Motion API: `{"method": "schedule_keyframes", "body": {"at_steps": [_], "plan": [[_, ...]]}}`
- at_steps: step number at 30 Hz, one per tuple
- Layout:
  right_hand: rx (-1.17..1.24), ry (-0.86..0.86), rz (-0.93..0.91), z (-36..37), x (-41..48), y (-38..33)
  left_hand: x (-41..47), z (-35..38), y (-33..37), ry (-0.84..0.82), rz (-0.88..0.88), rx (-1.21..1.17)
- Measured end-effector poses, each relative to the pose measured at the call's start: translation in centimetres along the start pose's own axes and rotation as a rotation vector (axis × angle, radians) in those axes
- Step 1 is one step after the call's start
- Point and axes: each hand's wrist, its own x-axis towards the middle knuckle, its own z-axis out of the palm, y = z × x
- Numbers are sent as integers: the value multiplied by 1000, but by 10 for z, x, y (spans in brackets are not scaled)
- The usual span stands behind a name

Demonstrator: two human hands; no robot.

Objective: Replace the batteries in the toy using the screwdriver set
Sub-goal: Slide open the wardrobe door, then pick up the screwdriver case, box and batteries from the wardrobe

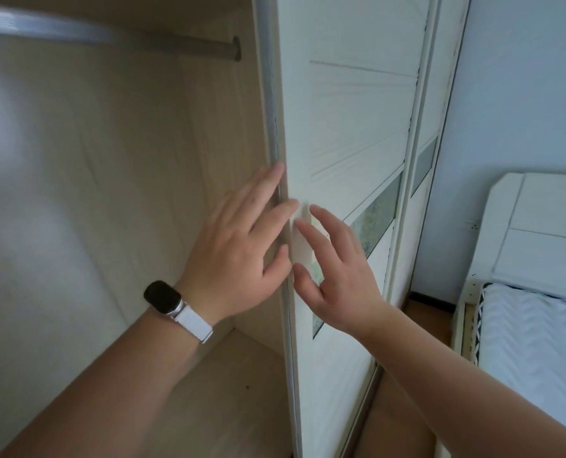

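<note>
The wardrobe compartment under the clothes rail (162,44) shows no toy and no screwdriver set; both are out of view. The left hand (238,246), fingers straight, touches the edge of the sliding door (351,120). The right hand (338,276) lies spread on the door's face and holds nothing. If the door slides suddenly, the fingers at the edge could get pinched.

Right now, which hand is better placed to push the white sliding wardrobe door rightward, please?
Probably the left hand: its straight fingers meet the exposed edge of the white sliding wardrobe door; the right hand is only at its front face.
</note>
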Motion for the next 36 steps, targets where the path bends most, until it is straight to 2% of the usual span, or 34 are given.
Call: {"method": "schedule_keyframes", "body": {"at_steps": [4,9,21,26,31,36], "plan": [[-84,-80,-47,-5,-17,-28,-53,-16,1,-93,-98,1],[-112,-288,-77,6,-45,-71,-135,-31,-3,-190,-250,25],[-31,-858,-49,104,-127,-164,-344,-73,6,-494,-792,95],[46,-1033,-90,141,-154,-196,-408,-81,14,-629,-1007,105],[120,-1188,-125,183,-191,-208,-452,-68,14,-697,-1094,145],[156,-1343,-154,229,-238,-207,-493,-34,5,-838,-1200,82]]}}
